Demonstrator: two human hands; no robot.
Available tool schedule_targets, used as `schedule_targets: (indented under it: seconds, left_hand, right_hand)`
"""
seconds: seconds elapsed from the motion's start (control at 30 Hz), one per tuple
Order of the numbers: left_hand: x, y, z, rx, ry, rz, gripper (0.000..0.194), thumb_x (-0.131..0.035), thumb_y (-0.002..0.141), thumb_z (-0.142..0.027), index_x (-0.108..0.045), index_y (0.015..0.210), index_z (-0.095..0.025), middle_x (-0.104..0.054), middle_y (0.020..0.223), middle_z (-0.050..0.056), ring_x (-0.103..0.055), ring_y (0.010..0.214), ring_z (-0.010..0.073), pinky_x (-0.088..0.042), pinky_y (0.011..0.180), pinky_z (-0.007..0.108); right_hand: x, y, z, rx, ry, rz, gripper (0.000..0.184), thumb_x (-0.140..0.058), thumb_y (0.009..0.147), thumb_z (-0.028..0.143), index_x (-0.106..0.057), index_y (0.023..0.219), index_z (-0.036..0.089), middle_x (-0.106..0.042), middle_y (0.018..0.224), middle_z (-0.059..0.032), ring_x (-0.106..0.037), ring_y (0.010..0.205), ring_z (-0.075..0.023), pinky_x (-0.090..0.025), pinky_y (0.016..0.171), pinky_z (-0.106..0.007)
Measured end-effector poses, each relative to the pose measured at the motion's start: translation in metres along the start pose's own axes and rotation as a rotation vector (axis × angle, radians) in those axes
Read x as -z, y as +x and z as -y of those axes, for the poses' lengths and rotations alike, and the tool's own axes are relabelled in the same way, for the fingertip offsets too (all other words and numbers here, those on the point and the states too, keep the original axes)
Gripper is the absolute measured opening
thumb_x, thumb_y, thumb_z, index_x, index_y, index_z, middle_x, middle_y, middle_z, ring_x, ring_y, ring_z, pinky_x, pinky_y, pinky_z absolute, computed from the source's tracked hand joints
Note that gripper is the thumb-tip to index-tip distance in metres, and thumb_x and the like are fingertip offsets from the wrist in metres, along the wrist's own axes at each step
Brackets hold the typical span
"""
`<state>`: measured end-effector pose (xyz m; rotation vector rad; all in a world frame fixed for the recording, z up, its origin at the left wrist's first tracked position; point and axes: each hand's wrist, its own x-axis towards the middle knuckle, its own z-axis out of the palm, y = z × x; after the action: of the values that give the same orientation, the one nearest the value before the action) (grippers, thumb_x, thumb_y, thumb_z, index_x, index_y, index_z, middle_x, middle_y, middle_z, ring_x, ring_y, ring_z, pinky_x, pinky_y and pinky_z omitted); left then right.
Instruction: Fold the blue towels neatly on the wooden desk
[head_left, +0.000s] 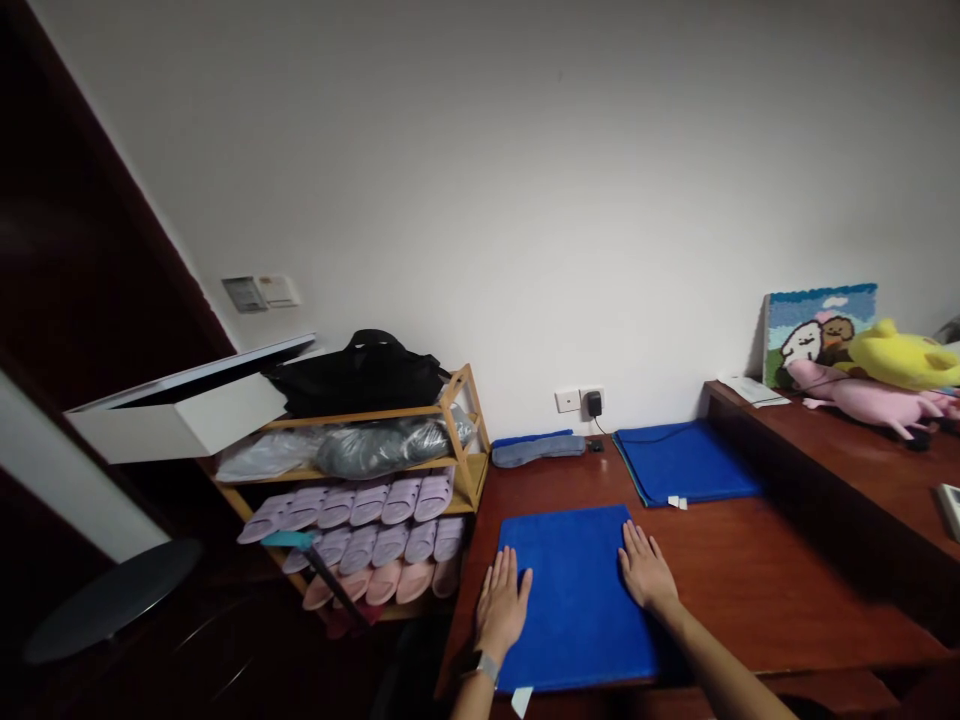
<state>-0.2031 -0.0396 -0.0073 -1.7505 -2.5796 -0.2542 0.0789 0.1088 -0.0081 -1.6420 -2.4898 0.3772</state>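
A blue cloth (pixel 574 590), laid flat in a rough square, covers the near left part of the brown wooden table (pixel 757 590). A white tag (pixel 521 700) sticks out from its near edge. My left hand (pixel 502 605) lies flat on the cloth's left edge, fingers stretched forward. On the cloth's right edge rests my right hand (pixel 646 570), also flat with fingers extended. Neither hand grips anything. Behind and to the right lies another folded blue cloth (pixel 690 460) with white tags at its near edge.
Against the wall sits a grey-blue rolled cloth (pixel 538 450); a black plug (pixel 594 404) is in the socket. Left of the table stands a wooden rack (pixel 471 440) with slippers (pixel 360 545) and a black bag (pixel 360 375). Plush toys (pixel 870 395) lie on the raised right-hand surface.
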Motion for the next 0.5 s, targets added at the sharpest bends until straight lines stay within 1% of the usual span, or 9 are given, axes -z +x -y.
schedule_targets:
  seconds: [0.07, 0.17, 0.33, 0.4, 0.5]
  left_hand:
    - [-0.002, -0.002, 0.005, 0.003, 0.005, -0.028, 0.073, -0.021, 0.109, -0.055, -0.033, 0.165, -0.012, -0.028, 0.173, 0.013, -0.026, 0.161, 0.0262, -0.025, 0.132, 0.048]
    - [-0.005, -0.002, 0.003, 0.000, 0.011, -0.049, 0.072, -0.022, 0.109, -0.053, -0.035, 0.164, -0.010, -0.031, 0.172, 0.015, -0.027, 0.161, 0.0266, -0.026, 0.132, 0.047]
    - [-0.008, 0.000, 0.001, -0.021, 0.008, -0.067, 0.072, -0.021, 0.109, -0.052, -0.035, 0.164, -0.009, -0.030, 0.172, 0.015, -0.028, 0.160, 0.0265, -0.026, 0.132, 0.048]
    - [-0.009, 0.000, 0.001, -0.012, 0.013, -0.061, 0.072, -0.022, 0.109, -0.053, -0.035, 0.164, -0.008, -0.029, 0.172, 0.015, -0.027, 0.161, 0.0270, -0.025, 0.132, 0.047]
    - [-0.010, 0.001, 0.004, -0.006, 0.019, -0.055, 0.072, -0.021, 0.108, -0.053, -0.034, 0.165, -0.011, -0.028, 0.173, 0.013, -0.025, 0.161, 0.0272, -0.025, 0.132, 0.048]
  right_hand:
    - [0.003, 0.000, 0.001, -0.011, -0.005, 0.009, 0.070, -0.018, 0.105, 0.038, -0.025, 0.167, 0.007, -0.022, 0.175, -0.0100, -0.019, 0.163, -0.0235, -0.013, 0.133, -0.045]
    - [0.005, -0.004, 0.002, -0.019, 0.004, 0.020, 0.069, -0.019, 0.105, 0.038, -0.026, 0.167, 0.007, -0.023, 0.175, -0.0104, -0.019, 0.163, -0.0236, -0.014, 0.132, -0.045]
    - [-0.006, -0.031, -0.004, -0.025, 0.014, 0.015, 0.070, -0.016, 0.105, 0.041, -0.026, 0.167, 0.011, -0.025, 0.174, -0.0076, -0.021, 0.162, -0.0235, -0.016, 0.132, -0.047]
    - [-0.011, -0.042, -0.006, -0.005, 0.015, 0.012, 0.071, -0.015, 0.105, 0.043, -0.026, 0.167, 0.011, -0.025, 0.174, -0.0060, -0.020, 0.163, -0.0233, -0.016, 0.133, -0.046]
    - [-0.012, -0.052, -0.006, 0.006, 0.019, -0.012, 0.071, -0.016, 0.105, 0.044, -0.026, 0.167, 0.011, -0.025, 0.174, -0.0059, -0.019, 0.163, -0.0239, -0.014, 0.133, -0.047]
